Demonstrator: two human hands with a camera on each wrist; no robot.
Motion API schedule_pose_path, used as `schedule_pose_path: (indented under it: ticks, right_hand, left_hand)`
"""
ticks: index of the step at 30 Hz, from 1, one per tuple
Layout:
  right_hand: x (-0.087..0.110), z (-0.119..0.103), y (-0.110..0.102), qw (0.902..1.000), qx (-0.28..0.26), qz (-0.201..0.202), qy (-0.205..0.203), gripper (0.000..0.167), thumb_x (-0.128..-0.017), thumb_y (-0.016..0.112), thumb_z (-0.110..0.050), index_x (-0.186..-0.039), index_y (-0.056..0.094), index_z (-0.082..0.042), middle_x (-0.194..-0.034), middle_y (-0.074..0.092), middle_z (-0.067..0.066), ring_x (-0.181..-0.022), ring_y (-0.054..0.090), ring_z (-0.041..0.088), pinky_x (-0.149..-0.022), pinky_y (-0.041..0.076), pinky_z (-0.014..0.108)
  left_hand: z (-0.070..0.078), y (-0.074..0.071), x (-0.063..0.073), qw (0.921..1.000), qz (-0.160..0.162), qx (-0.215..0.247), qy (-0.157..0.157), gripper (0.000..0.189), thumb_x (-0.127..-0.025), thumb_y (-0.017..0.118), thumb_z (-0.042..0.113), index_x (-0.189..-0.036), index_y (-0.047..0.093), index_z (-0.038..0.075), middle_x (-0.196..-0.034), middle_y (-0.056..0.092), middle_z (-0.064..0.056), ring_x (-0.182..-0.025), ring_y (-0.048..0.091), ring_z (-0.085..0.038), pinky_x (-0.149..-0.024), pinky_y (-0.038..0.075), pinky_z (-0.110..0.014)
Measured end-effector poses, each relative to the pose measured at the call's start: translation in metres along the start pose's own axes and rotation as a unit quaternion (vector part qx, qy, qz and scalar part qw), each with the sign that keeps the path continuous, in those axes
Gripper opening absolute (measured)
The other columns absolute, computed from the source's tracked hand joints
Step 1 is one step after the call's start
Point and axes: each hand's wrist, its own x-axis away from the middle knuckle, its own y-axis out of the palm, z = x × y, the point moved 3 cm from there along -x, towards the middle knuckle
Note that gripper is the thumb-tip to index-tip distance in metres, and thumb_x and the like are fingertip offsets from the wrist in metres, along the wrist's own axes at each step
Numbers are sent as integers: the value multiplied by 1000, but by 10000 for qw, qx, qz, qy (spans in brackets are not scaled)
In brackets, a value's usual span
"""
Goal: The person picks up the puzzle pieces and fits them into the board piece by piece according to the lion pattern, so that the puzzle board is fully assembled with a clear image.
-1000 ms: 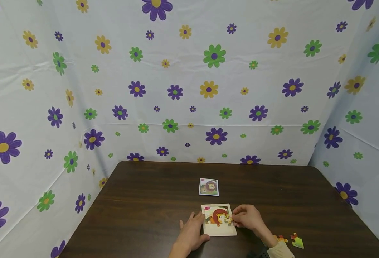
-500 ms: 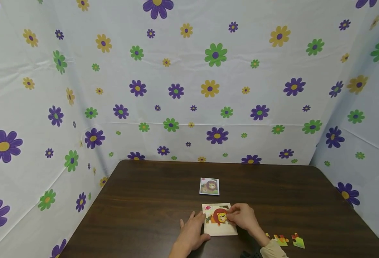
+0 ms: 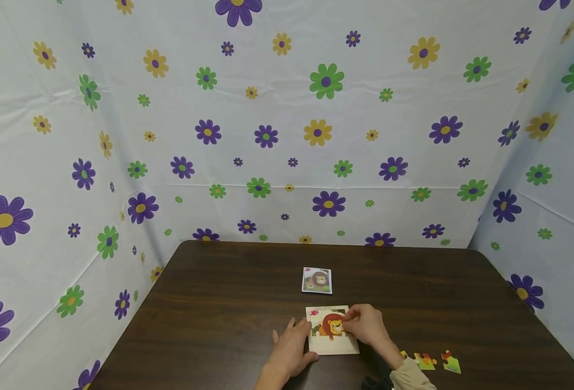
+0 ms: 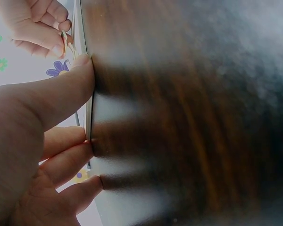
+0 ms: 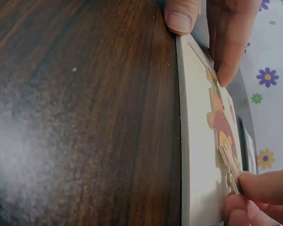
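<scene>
- A second ago I saw the right hand (image 3: 367,325) out by the edge of the puzzle board (image 3: 334,348), with a small puzzle piece (image 5: 233,182) in front of the lion's face. Now that hand has moved in over the board, and the face shows.
- The left hand (image 3: 289,349) has stayed in the same spot.
- More of the loose pieces (image 3: 425,362) shows now, since the arm covers less of them.
- The puzzle piece is between the right thumb and finger — a pinch I can see well from the right wrist. It is at the right side of the board, next to the joined part. I can't tell if it lies flat.
- The left hand is spread out, with its fingers and thumb touching the board's left side.
- The board is pale and square, with a rim. A red-maned lion with a yellow face fills the top part — the bottom is bare.
- The loose pieces are yellow, green and red. They lie on the brown table (image 3: 208,303), right of the board, and one is mostly hidden by the sleeve (image 3: 411,376).
- Behind the board I see a little lion card (image 3: 317,280).
</scene>
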Motion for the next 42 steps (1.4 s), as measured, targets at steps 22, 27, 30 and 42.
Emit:
schedule_pose_path:
  ticks: [22,27,30,42]
  right_hand:
    - [-11,15,3,9888,-1014,-561,-942,16,-75,78,1,-86,68,-3,-75,69,2,-66,64,10,-59,52,22]
    - [-13,18,4,9760,-1162,-1166,-1427,20,-75,76,7,-92,67,0,-81,70,6,-73,67,14,-64,53,21]
    - [-15,21,7,9758,-1081,-1212,-1468,21,-75,76,6,-92,68,-2,-81,70,4,-73,66,11,-66,53,20]
    - [-10,25,5,9755,-1239,-1151,-1408,21,-77,74,7,-95,67,0,-86,70,7,-78,67,16,-69,55,25]
  left_hand:
    - [0,-2,0,10000,8,-37,-15,62,-75,81,31,-127,59,5,-134,56,-15,-126,46,-43,-87,30,-77]
    - [0,-2,0,10000,21,-26,33,61,-75,82,31,-126,59,6,-133,57,-15,-125,46,-43,-86,30,-78]
    - [-1,-3,-1,10000,13,-8,6,61,-75,81,31,-126,59,6,-134,56,-15,-125,46,-43,-86,29,-78]
    - [3,0,-2,9999,24,-170,-11,61,-74,82,32,-125,60,8,-132,58,-12,-124,48,-42,-85,31,-77]
